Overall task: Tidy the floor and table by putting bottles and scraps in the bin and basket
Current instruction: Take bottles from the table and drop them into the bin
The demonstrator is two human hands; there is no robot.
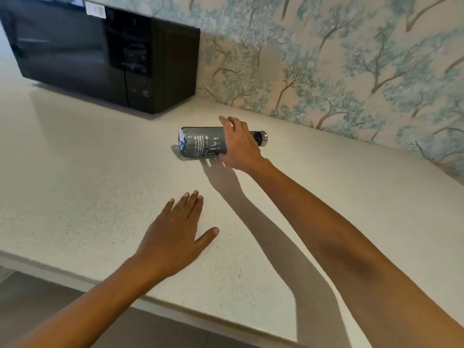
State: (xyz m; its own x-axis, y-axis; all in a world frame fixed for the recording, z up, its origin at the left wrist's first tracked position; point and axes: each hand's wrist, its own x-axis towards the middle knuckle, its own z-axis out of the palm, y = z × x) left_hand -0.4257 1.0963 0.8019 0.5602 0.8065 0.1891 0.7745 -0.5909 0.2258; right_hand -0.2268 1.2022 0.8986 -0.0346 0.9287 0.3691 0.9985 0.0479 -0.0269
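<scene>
Spanning the view, a pale speckled worktop (88, 172) carries a black microwave (75, 51) at its back left, door shut. Near the back edge a grey bottle (198, 141) lies on its side, cap on, contents hidden. The right hand (238, 144) arches over its shoulder, fingers spread, thumb beneath; whether they grip yet, I cannot tell. The left hand (170, 237) lies flat, fingers straight, near the front edge. Closing round the bottle's body should stop it rolling. No bin or basket shows.
</scene>
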